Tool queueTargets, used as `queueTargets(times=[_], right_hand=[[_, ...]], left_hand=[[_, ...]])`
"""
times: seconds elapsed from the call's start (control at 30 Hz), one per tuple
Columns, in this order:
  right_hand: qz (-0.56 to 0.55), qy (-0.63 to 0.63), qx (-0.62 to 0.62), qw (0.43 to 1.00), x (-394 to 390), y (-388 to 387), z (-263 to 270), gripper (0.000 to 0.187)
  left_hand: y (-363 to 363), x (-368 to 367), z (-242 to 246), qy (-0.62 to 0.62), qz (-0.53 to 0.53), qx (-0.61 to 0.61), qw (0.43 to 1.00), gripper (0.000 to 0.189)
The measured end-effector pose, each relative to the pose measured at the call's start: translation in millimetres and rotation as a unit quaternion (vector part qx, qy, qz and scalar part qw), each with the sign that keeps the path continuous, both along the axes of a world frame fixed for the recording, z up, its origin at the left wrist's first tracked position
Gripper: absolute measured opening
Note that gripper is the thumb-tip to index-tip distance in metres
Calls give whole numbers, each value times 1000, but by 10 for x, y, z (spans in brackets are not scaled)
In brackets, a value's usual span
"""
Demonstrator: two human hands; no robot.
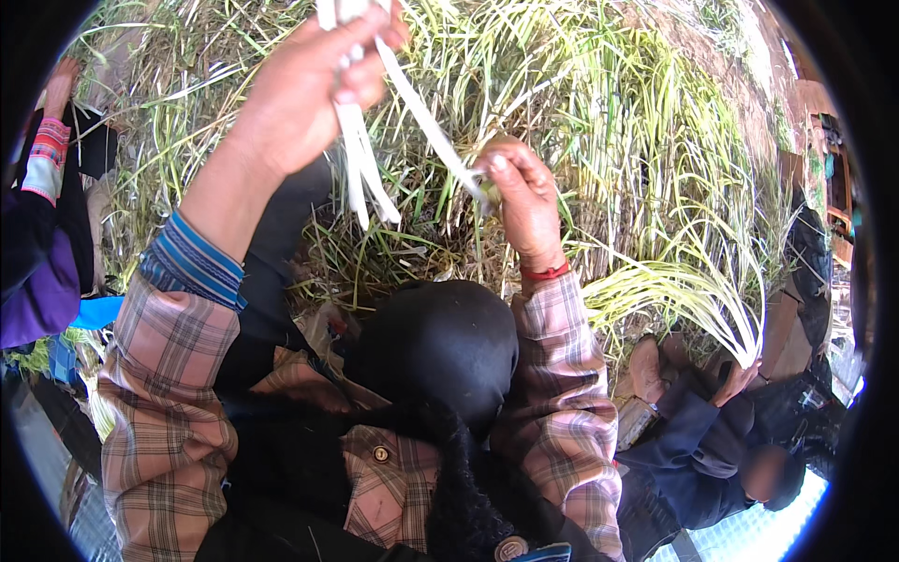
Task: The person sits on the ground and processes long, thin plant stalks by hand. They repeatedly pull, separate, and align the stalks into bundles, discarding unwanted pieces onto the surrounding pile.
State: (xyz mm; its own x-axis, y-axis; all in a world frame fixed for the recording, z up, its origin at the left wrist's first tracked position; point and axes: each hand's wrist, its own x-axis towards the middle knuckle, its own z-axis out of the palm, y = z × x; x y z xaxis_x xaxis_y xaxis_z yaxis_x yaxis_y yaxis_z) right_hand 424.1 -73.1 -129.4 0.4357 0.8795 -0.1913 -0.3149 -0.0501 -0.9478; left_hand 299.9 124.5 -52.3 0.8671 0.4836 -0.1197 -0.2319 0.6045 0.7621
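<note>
Raised at the upper left, my left hand [302,98] grips several slender white plant stalks [358,165]. Their pale ends hang down below the fingers, while their upper ends run out of the top of the picture. One single stalk [425,109] slants down to the right from that hand. My right hand [527,197] pinches this stalk's lower end between thumb and fingers, where motion blur hides the detail. Under both hands spreads a thick heap of long green and yellowish leafy stalks [604,126]. My knee [442,344], in dark cloth, rises between my forearms.
At the right a seated person [702,442] holds a fanned bundle of pale green stalks [674,302]. Another person's sleeve [46,165] and hand [62,81] are at the left rim. Loose stalks and debris [365,274] cover the ground near my knee.
</note>
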Motion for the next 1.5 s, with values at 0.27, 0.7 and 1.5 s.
queueTargets(times=[0.27, 0.7, 1.5], right_hand=[[-239, -15, -122, 963, 269, -1065, -874, 15], [-140, -399, -378, 824, 199, -1924, -1003, 53], [24, -83, -91, 992, -304, -939, 119, 20]], left_hand=[[-9, -75, 112, 52, 93, -12, 994, 9], [127, -79, 48, -3, 147, -128, 981, 11], [-509, 192, -163, 188, 74, 39, 979, 21]])
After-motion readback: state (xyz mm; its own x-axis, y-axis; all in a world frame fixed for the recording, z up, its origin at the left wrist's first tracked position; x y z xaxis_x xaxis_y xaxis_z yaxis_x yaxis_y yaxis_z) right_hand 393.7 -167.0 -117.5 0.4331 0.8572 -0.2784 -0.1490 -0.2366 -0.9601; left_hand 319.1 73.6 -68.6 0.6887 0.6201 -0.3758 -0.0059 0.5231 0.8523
